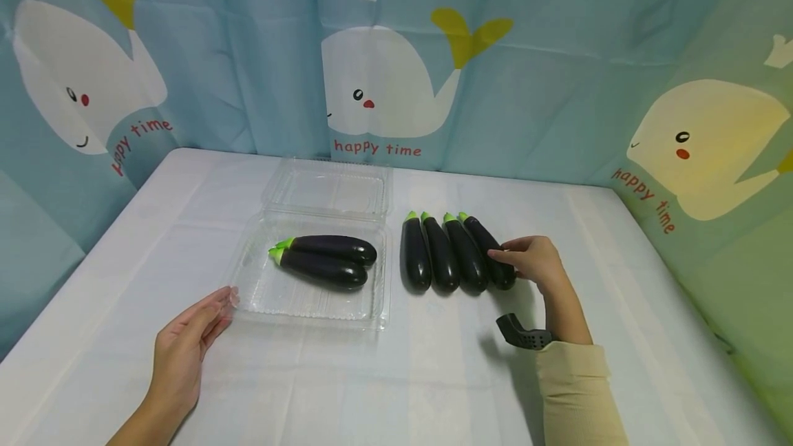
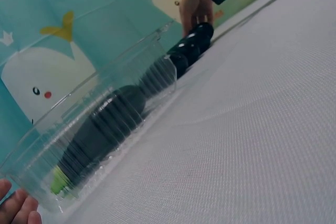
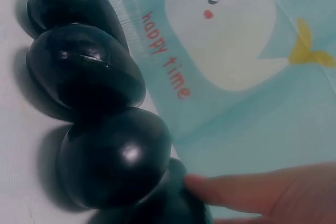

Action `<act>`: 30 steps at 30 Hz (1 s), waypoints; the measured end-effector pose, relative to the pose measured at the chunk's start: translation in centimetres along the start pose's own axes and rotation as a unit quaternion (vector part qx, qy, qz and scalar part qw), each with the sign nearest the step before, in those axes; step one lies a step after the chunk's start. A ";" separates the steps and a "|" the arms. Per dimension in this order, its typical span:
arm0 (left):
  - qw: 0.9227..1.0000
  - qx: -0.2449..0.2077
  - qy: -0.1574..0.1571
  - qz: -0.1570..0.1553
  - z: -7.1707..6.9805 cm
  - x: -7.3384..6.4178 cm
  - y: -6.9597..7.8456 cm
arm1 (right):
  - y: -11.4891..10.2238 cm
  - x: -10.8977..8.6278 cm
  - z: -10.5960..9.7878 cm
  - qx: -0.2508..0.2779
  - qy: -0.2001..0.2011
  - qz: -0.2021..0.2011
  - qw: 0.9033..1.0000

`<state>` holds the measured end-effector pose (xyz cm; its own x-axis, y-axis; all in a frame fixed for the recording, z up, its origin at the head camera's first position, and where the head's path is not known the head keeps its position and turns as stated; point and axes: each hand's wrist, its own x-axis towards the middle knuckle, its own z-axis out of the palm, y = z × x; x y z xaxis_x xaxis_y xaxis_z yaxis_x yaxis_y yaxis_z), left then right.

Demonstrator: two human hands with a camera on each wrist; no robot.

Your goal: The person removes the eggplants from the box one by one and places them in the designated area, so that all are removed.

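A clear plastic clamshell box (image 1: 263, 294) lies with its lid folded back on the table. Two dark eggplants with green stems rest inside, an upper one (image 1: 337, 248) and a lower one (image 1: 322, 270). My left hand (image 1: 184, 346) pinches the box's near left corner; its fingertips (image 2: 18, 206) show at the corner of the left wrist view. Right of the box, several eggplants stand side by side in a row. My right hand (image 1: 534, 262) grips the rightmost eggplant (image 1: 484, 239) near its thick end, with the thumb (image 3: 226, 184) on its skin. The row's other eggplants (image 3: 115, 156) lie close beside it.
The open lid (image 1: 331, 188) lies flat behind the box. A white cloth covers the table (image 1: 409, 377). Behind and beside it hangs a blue-green curtain (image 1: 557, 88) with whale prints. A black strap mount (image 1: 523, 334) sits on the right wrist.
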<state>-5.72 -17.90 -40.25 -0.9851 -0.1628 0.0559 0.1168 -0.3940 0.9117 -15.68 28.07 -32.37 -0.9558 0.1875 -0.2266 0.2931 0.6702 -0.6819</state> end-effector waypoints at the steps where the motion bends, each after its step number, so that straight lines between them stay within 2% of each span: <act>1: 1.000 0.001 0.000 0.000 0.0 0.0 0.0 | 0.0 0.0 0.0 0.000 -0.002 0.000 1.000; 17: 1.000 -0.004 -0.006 0.008 0.1 0.0 0.0 | 0.0 0.1 0.0 -0.015 -0.017 -0.006 1.000; 30: 1.000 0.004 -0.002 -0.001 0.0 -0.1 0.0 | 0.0 0.0 -0.1 -0.013 -0.018 -0.001 1.000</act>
<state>-5.67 -17.86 -40.28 -0.9858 -0.1587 0.0552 0.1136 -0.3870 0.9151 -15.66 28.10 -32.28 -0.9544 0.1605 -0.2515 0.2908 0.6893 -0.6636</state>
